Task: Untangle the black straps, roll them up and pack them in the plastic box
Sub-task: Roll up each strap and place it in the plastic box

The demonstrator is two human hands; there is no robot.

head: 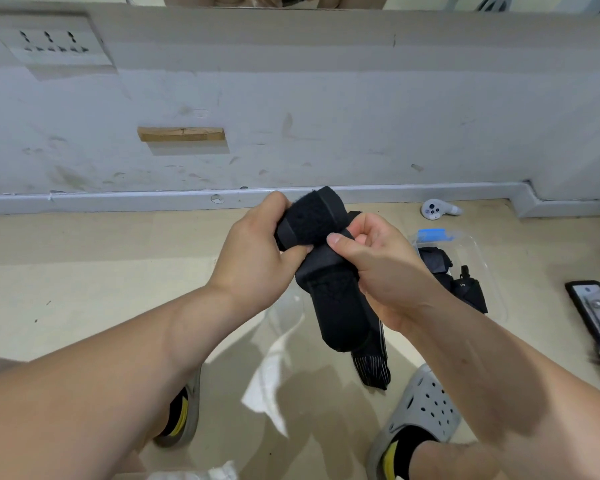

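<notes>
My left hand [257,244], right hand [378,268] curl round strap [336,306]; roll looks half done, tail loose. Some straps [437,261] already in box [477,251].

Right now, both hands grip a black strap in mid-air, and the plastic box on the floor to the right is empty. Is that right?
Not quite. The plastic box is not empty: the head view shows packed straps already lying in it. The rest holds: the left hand and the right hand both grip the held strap above the floor.
</notes>
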